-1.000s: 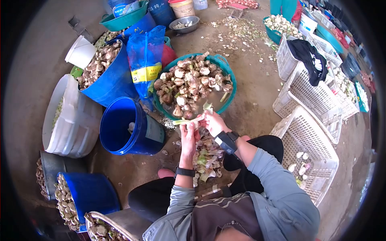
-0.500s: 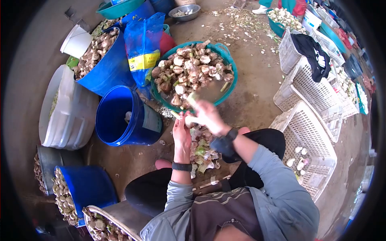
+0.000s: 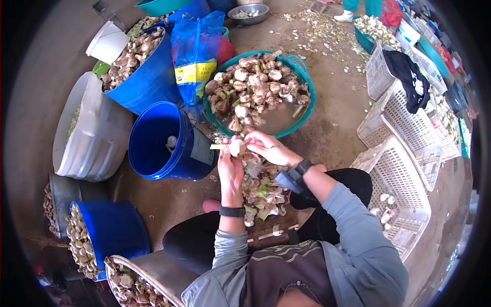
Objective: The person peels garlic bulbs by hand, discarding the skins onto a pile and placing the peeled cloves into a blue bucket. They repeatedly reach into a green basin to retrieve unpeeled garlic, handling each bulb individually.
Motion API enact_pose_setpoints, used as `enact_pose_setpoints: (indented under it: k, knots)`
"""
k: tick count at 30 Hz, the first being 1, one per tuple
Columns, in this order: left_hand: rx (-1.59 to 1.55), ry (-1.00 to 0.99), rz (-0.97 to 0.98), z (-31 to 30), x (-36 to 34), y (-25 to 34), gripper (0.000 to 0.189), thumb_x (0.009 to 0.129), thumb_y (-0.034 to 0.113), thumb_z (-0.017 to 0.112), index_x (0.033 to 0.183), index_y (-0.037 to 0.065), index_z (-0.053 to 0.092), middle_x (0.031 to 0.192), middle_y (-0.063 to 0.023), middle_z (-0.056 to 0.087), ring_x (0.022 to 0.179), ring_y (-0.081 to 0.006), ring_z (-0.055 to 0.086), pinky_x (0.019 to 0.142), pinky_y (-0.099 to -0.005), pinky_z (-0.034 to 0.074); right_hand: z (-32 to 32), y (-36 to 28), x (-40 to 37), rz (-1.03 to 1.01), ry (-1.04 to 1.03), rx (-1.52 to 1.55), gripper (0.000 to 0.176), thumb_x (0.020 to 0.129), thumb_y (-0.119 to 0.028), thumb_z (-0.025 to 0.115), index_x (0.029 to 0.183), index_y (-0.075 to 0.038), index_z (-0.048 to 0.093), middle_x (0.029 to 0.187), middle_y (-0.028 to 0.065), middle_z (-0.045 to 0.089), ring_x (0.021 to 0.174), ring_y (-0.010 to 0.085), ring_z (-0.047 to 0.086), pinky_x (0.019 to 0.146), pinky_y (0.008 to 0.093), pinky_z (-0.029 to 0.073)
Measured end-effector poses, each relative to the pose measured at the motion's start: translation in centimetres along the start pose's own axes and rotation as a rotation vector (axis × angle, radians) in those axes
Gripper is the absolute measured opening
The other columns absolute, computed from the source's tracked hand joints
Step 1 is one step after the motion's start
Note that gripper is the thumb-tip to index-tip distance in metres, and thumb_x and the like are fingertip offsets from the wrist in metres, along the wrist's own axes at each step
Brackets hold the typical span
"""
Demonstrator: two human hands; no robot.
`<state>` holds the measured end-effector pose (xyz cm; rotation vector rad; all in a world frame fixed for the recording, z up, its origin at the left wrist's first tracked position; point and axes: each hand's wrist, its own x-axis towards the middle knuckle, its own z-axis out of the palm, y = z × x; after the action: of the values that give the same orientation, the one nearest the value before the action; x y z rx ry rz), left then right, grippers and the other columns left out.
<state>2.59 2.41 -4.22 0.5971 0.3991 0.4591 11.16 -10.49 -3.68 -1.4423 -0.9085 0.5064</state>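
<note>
A pale bulb [image 3: 237, 148] with a short green stalk pointing left is held in my left hand [image 3: 229, 162], its fingers wrapped round it. My right hand [image 3: 267, 147] is beside the bulb on its right, thumb and fingers pinched together; what they grip is too small to make out. Just beyond both hands stands a round green tub [image 3: 303, 113] with brownish, root-covered bulbs [image 3: 255, 87] heaped in cloudy water. Below my hands, peeled skins and leaves [image 3: 262, 192] lie in a pile on the floor between my legs.
A blue bucket [image 3: 136, 151] with a pale bulb inside stands at the left. Further left are a white tub [image 3: 97, 138] and blue barrels [image 3: 115, 233] of bulbs. White crates [image 3: 419, 210] line the right side, one with several white bulbs. At the top, another person's legs [image 3: 350, 7] show.
My right hand has come down and in beside the bulb, and the pale-green piece near its fingers no longer shows there. The whole view has shifted, with the surroundings now further right.
</note>
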Motion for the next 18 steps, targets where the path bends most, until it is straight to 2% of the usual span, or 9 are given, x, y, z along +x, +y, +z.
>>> enact_pose_setpoints:
  k: [1,3,5,6,7,9,10,14,18]
  knots:
    - [0.051,-0.014,0.002,0.2,-0.2,-0.2,0.028,0.098,0.015,0.030,0.123,0.006,0.041,0.123,-0.0159,0.051,0.111,-0.0283,0.053,0.090,-0.0410,0.047,0.5,-0.6,0.0,0.186,0.049,0.170,0.009,0.093,-0.007,0.047,0.101,-0.004,0.050,0.082,0.0021,0.055,0.070,0.0090,0.055,0.062,0.0251,0.048]
    - [0.073,0.010,-0.043,0.3,0.1,-0.6,0.027,0.098,0.014,0.030,0.122,0.008,0.041,0.122,-0.0169,0.052,0.111,-0.0291,0.053,0.091,-0.0418,0.047,0.2,-2.0,-0.5,0.102,0.010,0.059,0.006,0.093,-0.007,0.046,0.095,-0.005,0.051,0.075,0.0012,0.055,0.060,0.0081,0.053,0.054,0.0247,0.046]
    - [-0.140,0.066,-0.024,-0.1,1.1,-0.7,0.019,0.097,0.010,0.033,0.111,0.002,0.043,0.120,-0.0172,0.052,0.108,-0.0300,0.054,0.091,-0.0431,0.048,-1.1,-4.3,-1.5,0.234,-0.392,0.125,0.007,0.093,-0.009,0.046,0.092,-0.005,0.053,0.077,0.0026,0.057,0.059,0.0093,0.054,0.056,0.0260,0.047]
    - [-0.147,0.053,-0.005,-0.2,1.4,-0.5,0.019,0.096,0.007,0.031,0.109,0.002,0.043,0.119,-0.0172,0.052,0.109,-0.0304,0.054,0.092,-0.0429,0.048,-1.5,-2.9,-2.0,0.226,-0.553,-0.115,0.010,0.092,-0.013,0.050,0.098,-0.005,0.052,0.081,0.0036,0.059,0.063,0.0098,0.055,0.059,0.0267,0.048]
    - [-0.148,0.055,-0.007,-0.3,1.4,-0.6,0.019,0.096,0.007,0.031,0.109,0.002,0.043,0.119,-0.0172,0.052,0.109,-0.0304,0.054,0.092,-0.0429,0.048,-1.5,-1.5,-2.4,0.229,-0.553,-0.114,0.010,0.092,-0.013,0.050,0.098,-0.005,0.052,0.081,0.0036,0.059,0.063,0.0098,0.055,0.059,0.0267,0.048]
    - [-0.059,-0.004,0.045,0.3,1.0,-0.3,0.018,0.096,0.006,0.031,0.109,0.002,0.043,0.118,-0.0175,0.052,0.111,-0.0306,0.053,0.094,-0.0419,0.046,-1.3,-2.6,-2.4,-0.053,-0.059,-0.402,0.018,0.092,-0.018,0.052,0.105,-0.005,0.050,0.086,0.0028,0.060,0.070,0.0108,0.057,0.063,0.0273,0.048]
    - [-0.081,-0.058,0.068,0.1,1.1,-0.7,0.015,0.096,0.009,0.035,0.108,0.004,0.043,0.115,-0.0172,0.054,0.108,-0.0293,0.054,0.093,-0.0395,0.046,-1.2,-3.3,-1.9,0.500,-0.092,0.118,0.024,0.093,-0.023,0.052,0.109,-0.005,0.049,0.083,0.0009,0.058,0.071,0.0099,0.056,0.062,0.0244,0.046]
    - [0.066,-0.102,0.235,2.3,0.2,-1.3,0.013,0.096,0.017,0.043,0.106,0.008,0.045,0.110,-0.0144,0.057,0.099,-0.0248,0.057,0.087,-0.0353,0.047,0.8,-0.7,-1.3,0.370,0.031,0.612,0.019,0.094,-0.024,0.050,0.100,-0.006,0.052,0.070,-0.0012,0.053,0.057,0.0051,0.049,0.050,0.0205,0.040]
    - [0.201,-0.071,0.332,1.6,1.3,-0.2,0.013,0.096,0.016,0.042,0.105,0.007,0.045,0.104,-0.0124,0.058,0.101,-0.0277,0.058,0.085,-0.0420,0.051,-2.4,-6.2,-1.8,0.264,-0.183,0.314,0.017,0.096,-0.020,0.047,0.094,-0.004,0.052,0.064,-0.0030,0.047,0.057,0.0043,0.045,0.053,0.0198,0.039]
